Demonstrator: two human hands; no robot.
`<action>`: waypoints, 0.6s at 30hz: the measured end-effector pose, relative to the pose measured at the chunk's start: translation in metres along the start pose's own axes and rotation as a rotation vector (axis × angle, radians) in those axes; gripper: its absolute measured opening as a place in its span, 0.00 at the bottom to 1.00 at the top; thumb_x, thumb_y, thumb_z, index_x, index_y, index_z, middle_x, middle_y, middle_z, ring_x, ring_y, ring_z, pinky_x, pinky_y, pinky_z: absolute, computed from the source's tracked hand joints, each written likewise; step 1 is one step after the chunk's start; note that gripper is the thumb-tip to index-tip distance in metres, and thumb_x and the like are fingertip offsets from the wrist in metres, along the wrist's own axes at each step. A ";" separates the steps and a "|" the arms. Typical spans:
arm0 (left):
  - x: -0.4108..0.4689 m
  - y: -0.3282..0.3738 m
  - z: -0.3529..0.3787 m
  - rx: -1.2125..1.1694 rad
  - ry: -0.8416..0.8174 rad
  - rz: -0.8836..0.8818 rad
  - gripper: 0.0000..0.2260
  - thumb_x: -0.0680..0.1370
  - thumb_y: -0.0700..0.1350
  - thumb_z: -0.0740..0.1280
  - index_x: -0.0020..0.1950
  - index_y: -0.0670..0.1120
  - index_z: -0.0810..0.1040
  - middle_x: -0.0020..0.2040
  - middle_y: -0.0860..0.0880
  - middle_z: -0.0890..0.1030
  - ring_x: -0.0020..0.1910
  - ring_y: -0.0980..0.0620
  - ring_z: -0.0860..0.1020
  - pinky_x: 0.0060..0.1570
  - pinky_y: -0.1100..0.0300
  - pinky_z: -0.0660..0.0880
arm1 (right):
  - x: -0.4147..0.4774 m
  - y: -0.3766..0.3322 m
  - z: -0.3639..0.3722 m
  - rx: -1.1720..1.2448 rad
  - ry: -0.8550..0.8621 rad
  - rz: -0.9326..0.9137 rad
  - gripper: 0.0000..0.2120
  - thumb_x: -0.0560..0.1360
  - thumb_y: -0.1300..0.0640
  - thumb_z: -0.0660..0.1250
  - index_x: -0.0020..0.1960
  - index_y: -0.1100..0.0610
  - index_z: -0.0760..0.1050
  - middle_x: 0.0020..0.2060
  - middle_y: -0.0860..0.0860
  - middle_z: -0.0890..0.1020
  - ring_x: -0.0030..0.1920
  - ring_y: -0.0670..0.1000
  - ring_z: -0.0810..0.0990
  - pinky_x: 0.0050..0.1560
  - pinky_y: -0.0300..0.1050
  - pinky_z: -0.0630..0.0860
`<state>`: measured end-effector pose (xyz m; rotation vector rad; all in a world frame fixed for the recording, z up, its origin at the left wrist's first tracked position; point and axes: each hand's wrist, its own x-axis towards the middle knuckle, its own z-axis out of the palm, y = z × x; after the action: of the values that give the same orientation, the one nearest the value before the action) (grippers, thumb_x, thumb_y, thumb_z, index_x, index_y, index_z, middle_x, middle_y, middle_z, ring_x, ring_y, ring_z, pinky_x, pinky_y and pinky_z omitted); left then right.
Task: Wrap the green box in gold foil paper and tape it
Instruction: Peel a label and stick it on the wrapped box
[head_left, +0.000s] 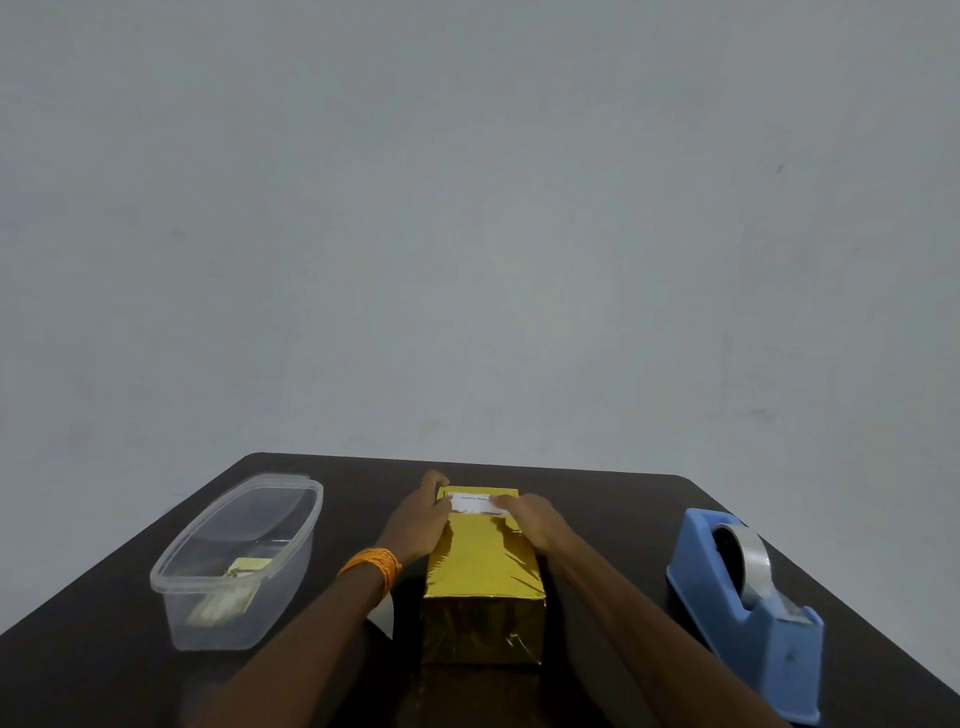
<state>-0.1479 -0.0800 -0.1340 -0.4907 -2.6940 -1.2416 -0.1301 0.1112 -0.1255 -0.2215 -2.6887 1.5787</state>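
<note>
Paper label (475, 504), white, is pressed by the flat right hand (530, 519); the gold foil-wrapped box (483, 571) seems gripped by the left hand (418, 522). Nudged, the label gets stuck crooked.

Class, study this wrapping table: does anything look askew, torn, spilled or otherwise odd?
Nothing stands out. The gold-wrapped box lies squarely on the table, its foil only lightly creased beside the right hand; the white label sits straight, and the tape dispenser and clear container stand upright.
</note>
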 end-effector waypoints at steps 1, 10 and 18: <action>0.000 -0.001 0.000 -0.029 -0.004 -0.010 0.12 0.85 0.48 0.55 0.68 0.50 0.63 0.57 0.46 0.77 0.51 0.49 0.78 0.51 0.54 0.79 | -0.003 0.001 -0.002 0.023 -0.015 0.006 0.23 0.78 0.43 0.66 0.64 0.59 0.72 0.55 0.51 0.79 0.48 0.47 0.79 0.40 0.39 0.72; -0.006 0.005 -0.001 -0.102 -0.053 -0.025 0.15 0.85 0.45 0.55 0.71 0.50 0.61 0.56 0.47 0.75 0.51 0.49 0.77 0.44 0.64 0.74 | -0.008 0.006 -0.005 0.107 -0.087 0.005 0.17 0.83 0.52 0.60 0.68 0.58 0.72 0.56 0.53 0.81 0.53 0.51 0.81 0.47 0.41 0.76; -0.014 0.012 -0.006 -0.104 -0.060 -0.102 0.13 0.84 0.50 0.55 0.66 0.47 0.60 0.52 0.46 0.77 0.49 0.49 0.78 0.49 0.57 0.75 | -0.032 0.002 -0.021 0.161 -0.212 0.021 0.12 0.85 0.52 0.56 0.56 0.57 0.74 0.44 0.51 0.79 0.45 0.48 0.79 0.41 0.40 0.73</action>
<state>-0.1311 -0.0804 -0.1253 -0.4140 -2.7458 -1.4215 -0.0961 0.1258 -0.1148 -0.0838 -2.6947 1.9146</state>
